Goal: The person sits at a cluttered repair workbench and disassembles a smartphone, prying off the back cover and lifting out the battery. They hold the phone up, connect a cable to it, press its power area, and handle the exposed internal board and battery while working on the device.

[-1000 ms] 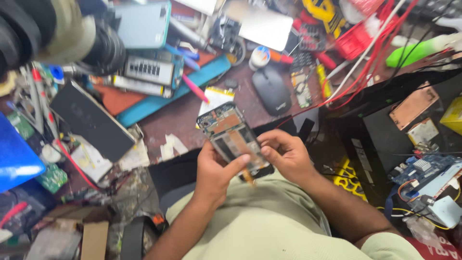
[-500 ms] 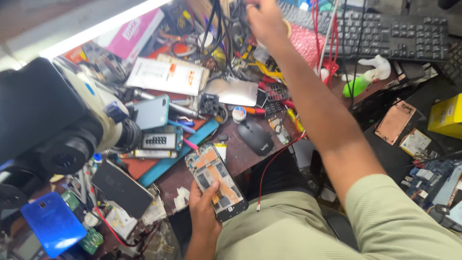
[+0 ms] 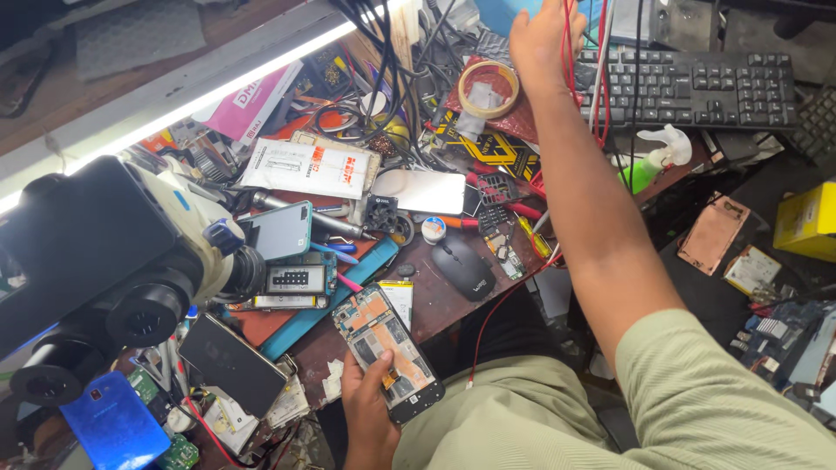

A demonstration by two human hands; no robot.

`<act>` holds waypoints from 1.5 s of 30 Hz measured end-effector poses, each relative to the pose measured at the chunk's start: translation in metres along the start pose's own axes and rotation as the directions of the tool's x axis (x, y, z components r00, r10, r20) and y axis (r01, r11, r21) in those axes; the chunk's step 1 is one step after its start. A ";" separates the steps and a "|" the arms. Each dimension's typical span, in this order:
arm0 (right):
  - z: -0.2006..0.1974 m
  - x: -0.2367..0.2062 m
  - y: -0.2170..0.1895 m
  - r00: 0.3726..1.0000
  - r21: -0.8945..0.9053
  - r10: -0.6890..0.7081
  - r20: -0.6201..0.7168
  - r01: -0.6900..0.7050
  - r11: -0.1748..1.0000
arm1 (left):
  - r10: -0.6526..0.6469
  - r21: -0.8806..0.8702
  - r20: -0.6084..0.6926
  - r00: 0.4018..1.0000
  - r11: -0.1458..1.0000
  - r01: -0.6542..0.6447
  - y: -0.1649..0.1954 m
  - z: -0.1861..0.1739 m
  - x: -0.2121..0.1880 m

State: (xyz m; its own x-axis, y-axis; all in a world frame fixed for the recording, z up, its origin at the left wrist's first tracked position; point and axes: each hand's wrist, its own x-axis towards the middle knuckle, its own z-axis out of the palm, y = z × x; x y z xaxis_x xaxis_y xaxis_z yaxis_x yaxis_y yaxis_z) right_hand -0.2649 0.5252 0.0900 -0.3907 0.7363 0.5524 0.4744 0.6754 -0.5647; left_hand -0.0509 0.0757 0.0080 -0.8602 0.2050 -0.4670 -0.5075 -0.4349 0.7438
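1. The left hand (image 3: 370, 409), at the bottom centre of the frame, has its grip closed around an opened phone (image 3: 386, 351). The thumb lies across the phone's lower part, and its exposed board and battery face up, so the insides stay readable while it is held off the table (image 3: 440, 305).
2. The right hand (image 3: 542, 39) reaches to the top centre of the frame, its fingers curled among hanging red wires (image 3: 570, 52). Whether the grip has actually closed on one, I cannot tell.
3. A keyboard (image 3: 697, 87) lies right of that hand, and a roll of tape (image 3: 488, 89) sits just left of it.
4. A black mouse (image 3: 464, 268) rests on the table above the phone.
5. A microscope (image 3: 113, 261) fills the left of the frame, near the phone.
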 end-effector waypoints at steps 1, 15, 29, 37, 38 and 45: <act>0.000 0.003 0.006 0.996 -0.084 0.049 0.080 -0.042 0.996 | -0.008 0.002 0.009 1.000 1.000 0.008 0.000 0.001 -0.001; 0.007 0.008 0.022 0.945 -0.097 0.160 0.285 -0.138 0.986 | -0.092 0.013 -0.002 0.996 0.996 0.092 -0.011 0.009 0.000; -0.004 0.022 0.031 0.936 -0.082 0.170 0.307 -0.152 0.985 | -0.090 0.040 0.076 0.993 0.995 0.087 -0.015 0.023 0.002; -0.004 0.021 0.034 0.935 -0.078 0.165 0.315 -0.148 0.986 | -0.110 0.037 0.077 0.991 0.994 0.107 -0.017 0.027 0.002; -0.004 0.021 0.035 0.934 -0.078 0.163 0.317 -0.146 0.986 | -0.113 0.038 0.080 0.990 0.993 0.110 -0.017 0.028 0.002; -0.002 0.021 0.039 0.934 -0.075 0.166 0.318 -0.150 0.986 | -0.112 0.055 0.079 0.991 0.993 0.107 -0.014 0.034 0.005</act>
State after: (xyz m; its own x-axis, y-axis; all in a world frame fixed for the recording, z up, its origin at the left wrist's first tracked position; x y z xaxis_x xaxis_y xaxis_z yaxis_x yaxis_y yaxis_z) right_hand -0.2536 0.5666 0.0807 -0.5367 0.8125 0.2274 0.5852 0.5526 -0.5934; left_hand -0.0500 0.1128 0.0119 -0.7995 0.3207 -0.5079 -0.5989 -0.3616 0.7145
